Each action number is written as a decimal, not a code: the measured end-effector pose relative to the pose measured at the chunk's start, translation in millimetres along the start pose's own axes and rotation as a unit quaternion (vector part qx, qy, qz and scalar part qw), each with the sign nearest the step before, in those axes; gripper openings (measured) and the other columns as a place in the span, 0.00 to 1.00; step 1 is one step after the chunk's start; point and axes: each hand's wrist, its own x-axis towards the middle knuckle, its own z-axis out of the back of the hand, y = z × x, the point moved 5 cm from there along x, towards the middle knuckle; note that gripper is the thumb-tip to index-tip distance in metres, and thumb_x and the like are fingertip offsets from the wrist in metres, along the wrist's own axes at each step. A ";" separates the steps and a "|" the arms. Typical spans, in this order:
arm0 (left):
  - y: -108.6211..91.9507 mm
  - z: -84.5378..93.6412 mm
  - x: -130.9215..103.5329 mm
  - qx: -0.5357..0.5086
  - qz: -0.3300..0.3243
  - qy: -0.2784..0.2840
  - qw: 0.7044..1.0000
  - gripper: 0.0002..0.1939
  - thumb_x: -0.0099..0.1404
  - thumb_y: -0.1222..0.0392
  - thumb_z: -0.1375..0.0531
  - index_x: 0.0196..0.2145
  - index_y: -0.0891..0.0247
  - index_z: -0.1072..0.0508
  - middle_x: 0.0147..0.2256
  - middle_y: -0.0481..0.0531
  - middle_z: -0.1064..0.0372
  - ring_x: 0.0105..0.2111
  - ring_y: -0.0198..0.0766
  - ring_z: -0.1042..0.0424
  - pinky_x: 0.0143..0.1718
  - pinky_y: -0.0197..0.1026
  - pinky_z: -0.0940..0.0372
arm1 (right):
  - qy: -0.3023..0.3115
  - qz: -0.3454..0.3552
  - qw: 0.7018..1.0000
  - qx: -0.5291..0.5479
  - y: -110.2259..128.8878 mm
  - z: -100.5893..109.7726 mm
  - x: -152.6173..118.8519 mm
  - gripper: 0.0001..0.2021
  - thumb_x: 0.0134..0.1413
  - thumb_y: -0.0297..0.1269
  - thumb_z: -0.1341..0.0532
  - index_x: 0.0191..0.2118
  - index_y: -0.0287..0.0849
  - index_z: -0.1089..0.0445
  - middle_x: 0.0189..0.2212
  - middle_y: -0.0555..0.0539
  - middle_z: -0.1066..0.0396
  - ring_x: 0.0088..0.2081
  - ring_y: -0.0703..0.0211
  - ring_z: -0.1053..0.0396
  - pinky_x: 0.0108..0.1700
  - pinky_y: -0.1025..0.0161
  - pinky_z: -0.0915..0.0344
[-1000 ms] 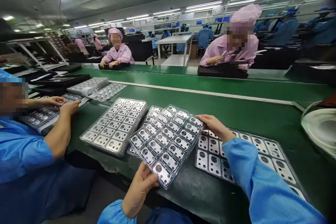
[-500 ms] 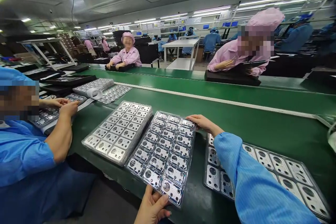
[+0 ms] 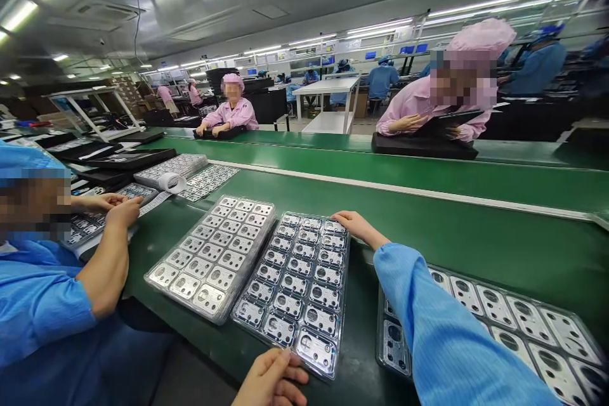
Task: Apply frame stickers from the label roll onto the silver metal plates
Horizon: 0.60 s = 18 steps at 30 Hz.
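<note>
A clear plastic tray of silvery rectangular plates, each with a large round hole and smaller ones, lies on the green work surface in front of me. My right hand holds its far right corner, fingertips over the rim. By the near edge is my left hand, its thumb close to the rim and its fingers loosely bent and apart. Left of this tray stands a stack of similar filled trays. To the right, partly hidden by my right sleeve, are more filled trays.
At left a co-worker in blue handles a tray beside a paper label roll. Farther trays lie beyond it. A pale rail crosses the green surface. Two people in pink sit opposite with black trays.
The tray before me has turned slightly and now lies flatter on the surface. My left hand has slipped away from its near edge; my right hand stays at the far corner.
</note>
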 end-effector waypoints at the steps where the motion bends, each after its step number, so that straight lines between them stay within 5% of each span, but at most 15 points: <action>1: 1.4 1.8 0.5 0.027 0.016 0.007 0.999 0.37 0.43 0.31 0.32 0.36 0.67 0.33 0.32 0.54 0.26 0.22 0.32 0.26 0.18 0.30 0.39 | -0.001 0.003 1.000 -0.011 -1.3 -1.5 1.0 0.16 0.61 0.43 0.44 0.40 0.40 0.22 0.41 0.44 0.23 0.44 0.51 0.28 0.48 0.60 0.34; 6: 1.6 13.9 7.6 0.172 0.026 0.016 0.985 0.44 0.37 0.21 0.39 0.36 0.66 0.34 0.27 0.53 0.26 0.18 0.33 0.28 0.13 0.28 0.46 | -0.032 0.004 0.997 -0.073 -13.7 -7.5 2.2 0.12 0.64 0.42 0.41 0.44 0.40 0.26 0.47 0.43 0.26 0.51 0.52 0.31 0.58 0.48 0.40; 11: -6.0 18.3 4.3 0.317 0.007 0.024 0.948 0.41 0.42 0.19 0.45 0.30 0.64 0.36 0.22 0.51 0.29 0.16 0.32 0.33 0.13 0.31 0.47 | -0.094 -0.019 0.989 -0.111 -25.9 6.3 -7.7 0.13 0.65 0.43 0.41 0.48 0.40 0.29 0.52 0.41 0.31 0.56 0.49 0.36 0.60 0.44 0.43; 15: -23.1 -2.6 -10.1 0.401 -0.152 0.039 0.903 0.27 0.61 0.34 0.43 0.27 0.65 0.32 0.22 0.49 0.32 0.21 0.30 0.36 0.23 0.32 0.43 | -0.110 -0.030 0.987 -0.116 -22.4 26.2 -27.4 0.12 0.65 0.39 0.43 0.48 0.39 0.29 0.50 0.39 0.30 0.53 0.50 0.34 0.57 0.49 0.39; 18: -30.7 -22.0 -15.3 0.471 -0.293 0.018 0.832 0.19 0.65 0.43 0.42 0.36 0.62 0.24 0.24 0.51 0.31 0.24 0.33 0.34 0.27 0.33 0.42 | -0.108 -0.028 0.987 -0.113 -10.9 40.5 -51.2 0.12 0.63 0.36 0.45 0.47 0.41 0.27 0.47 0.38 0.28 0.49 0.49 0.32 0.54 0.54 0.38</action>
